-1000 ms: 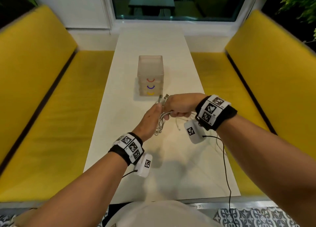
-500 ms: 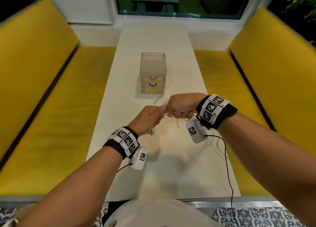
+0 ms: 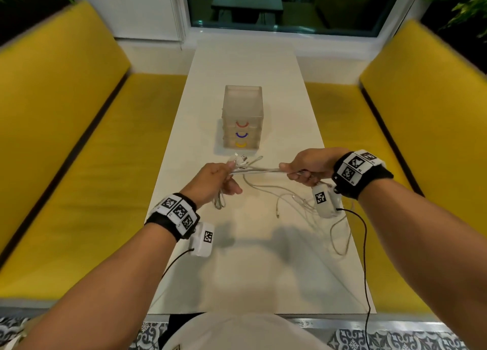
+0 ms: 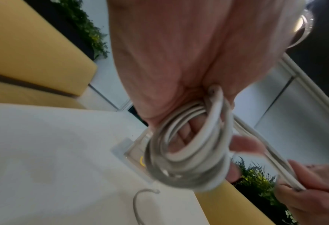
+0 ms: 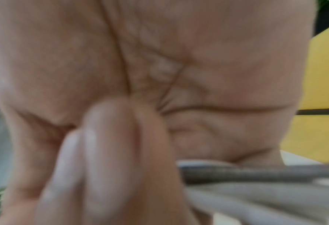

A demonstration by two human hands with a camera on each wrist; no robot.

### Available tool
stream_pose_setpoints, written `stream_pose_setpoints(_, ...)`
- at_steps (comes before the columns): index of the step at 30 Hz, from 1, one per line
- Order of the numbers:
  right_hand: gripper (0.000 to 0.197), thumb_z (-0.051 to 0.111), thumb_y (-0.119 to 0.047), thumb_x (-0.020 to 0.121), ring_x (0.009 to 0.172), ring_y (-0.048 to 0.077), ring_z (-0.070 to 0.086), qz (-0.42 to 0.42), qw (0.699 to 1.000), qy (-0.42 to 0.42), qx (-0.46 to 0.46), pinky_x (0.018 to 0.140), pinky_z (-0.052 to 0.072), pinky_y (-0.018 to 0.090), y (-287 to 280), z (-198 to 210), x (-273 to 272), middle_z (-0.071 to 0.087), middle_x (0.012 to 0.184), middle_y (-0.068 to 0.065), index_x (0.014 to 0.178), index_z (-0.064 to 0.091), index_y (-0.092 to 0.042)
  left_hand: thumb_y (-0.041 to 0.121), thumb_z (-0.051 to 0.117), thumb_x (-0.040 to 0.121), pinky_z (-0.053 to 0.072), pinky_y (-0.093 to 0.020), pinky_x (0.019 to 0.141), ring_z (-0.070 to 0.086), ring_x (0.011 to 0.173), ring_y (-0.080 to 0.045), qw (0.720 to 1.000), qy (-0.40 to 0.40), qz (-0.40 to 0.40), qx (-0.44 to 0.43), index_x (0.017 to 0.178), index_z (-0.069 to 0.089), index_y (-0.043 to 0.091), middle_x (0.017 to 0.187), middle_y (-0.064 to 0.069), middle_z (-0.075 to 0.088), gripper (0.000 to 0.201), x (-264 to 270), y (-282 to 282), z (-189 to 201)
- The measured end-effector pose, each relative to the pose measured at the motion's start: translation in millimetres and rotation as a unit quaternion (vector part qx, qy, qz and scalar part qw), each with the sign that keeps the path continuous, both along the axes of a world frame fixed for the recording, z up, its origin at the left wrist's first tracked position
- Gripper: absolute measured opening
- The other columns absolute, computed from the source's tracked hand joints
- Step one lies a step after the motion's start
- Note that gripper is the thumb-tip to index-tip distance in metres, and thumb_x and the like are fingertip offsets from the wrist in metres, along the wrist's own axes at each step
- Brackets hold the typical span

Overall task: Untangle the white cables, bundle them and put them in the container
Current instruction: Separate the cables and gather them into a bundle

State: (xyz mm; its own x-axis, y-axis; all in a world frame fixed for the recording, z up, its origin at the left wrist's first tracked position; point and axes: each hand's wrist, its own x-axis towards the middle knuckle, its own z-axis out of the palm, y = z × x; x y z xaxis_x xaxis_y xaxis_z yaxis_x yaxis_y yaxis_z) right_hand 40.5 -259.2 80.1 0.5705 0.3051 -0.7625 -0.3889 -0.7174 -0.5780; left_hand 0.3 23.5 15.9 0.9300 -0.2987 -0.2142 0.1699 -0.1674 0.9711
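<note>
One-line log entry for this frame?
stage: bundling | left hand: grips coiled white cables | right hand: pinches strands, pulled taut | container: drawers closed

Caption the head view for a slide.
Both hands stretch white cables taut before a small drawer box.

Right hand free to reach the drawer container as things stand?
Probably not yet. The right hand grips the white cables stretched to the left hand, so it is occupied. The path to the container across the table looks unobstructed.
</note>
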Motion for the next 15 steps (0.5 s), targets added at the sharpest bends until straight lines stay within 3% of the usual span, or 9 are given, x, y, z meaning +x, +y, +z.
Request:
stream_pose_setpoints(2, 0.039, 0.05, -0.043, 0.103, 0.048, 0.013, 0.026, -0.04, 0.998, -0.022, 0.037, 0.046, 0.022, 0.026, -1, -4, 0, 0.032, 0.058, -0.003, 0.078, 0.051, -0.014, 0.037, 0.046, 0.107, 0.052, -0.039, 0.059, 0.055, 0.049, -0.024, 0.999, 0.005, 0.047, -0.008, 0.076, 0.053, 0.01, 0.054, -0.004, 0.053, 0.042, -1, -6, -5)
stream_pose_setpoints(4, 0.035, 0.048, -0.04, 0.105, 0.049, 0.012, 0.02, -0.103, 0.988, -0.071, 0.091, 0.047, 0.014, 0.027, 5, -7, -4, 0.029, 0.059, -0.004, 0.079, 0.052, -0.016, 0.04, 0.045, 0.107, 0.04, -0.029, 0.049, 0.037, 0.042, -0.015, 0.993, 0.018, 0.114, -0.013, 0.072, 0.046, 0.015, 0.052, 0.002, 0.041, 0.043, -1, -14, -8)
stream_pose_setpoints(7, 0.033, 0.044, -0.033, 0.106, 0.048, 0.012, 0.016, -0.2, 0.953, -0.158, 0.162, 0.045, 0.009, 0.024, 35, -15, -23, 0.026, 0.06, -0.003, 0.076, 0.048, -0.019, 0.043, 0.04, 0.107, 0.031, -0.025, 0.046, 0.032, 0.043, -0.013, 0.974, 0.028, 0.225, -0.021, 0.07, 0.045, 0.016, 0.053, 0.003, 0.04, 0.046, 2, -29, -9)
stream_pose_setpoints(10, 0.036, 0.041, -0.031, 0.106, 0.04, 0.009, 0.018, -0.294, 0.904, -0.239, 0.197, 0.042, 0.013, 0.018, 70, -27, -44, 0.027, 0.055, -0.003, 0.072, 0.048, -0.019, 0.045, 0.034, 0.108, 0.029, -0.024, 0.045, 0.031, 0.044, -0.012, 0.957, 0.029, 0.285, -0.049, 0.069, 0.044, 0.018, 0.055, 0.002, 0.039, 0.048, 5, -44, -4)
stream_pose_setpoints(13, 0.04, 0.039, -0.029, 0.107, 0.037, 0.006, 0.028, -0.291, 0.879, -0.337, 0.172, 0.04, 0.023, 0.021, 96, -37, -58, 0.037, 0.05, -0.007, 0.071, 0.049, -0.018, 0.055, 0.03, 0.106, 0.024, -0.023, 0.043, 0.026, 0.042, -0.012, 0.947, 0.046, 0.302, -0.099, 0.067, 0.041, 0.02, 0.049, 0.006, 0.036, 0.053, 6, -58, 7)
stream_pose_setpoints(15, 0.041, 0.038, -0.027, 0.107, 0.047, 0.005, 0.039, -0.237, 0.878, -0.393, 0.132, 0.05, 0.033, 0.026, 108, -40, -66, 0.045, 0.056, -0.009, 0.069, 0.05, -0.018, 0.064, 0.028, 0.102, 0.025, -0.023, 0.043, 0.028, 0.041, -0.013, 0.945, 0.051, 0.303, -0.112, 0.065, 0.041, 0.02, 0.046, 0.007, 0.036, 0.059, 7, -64, 11)
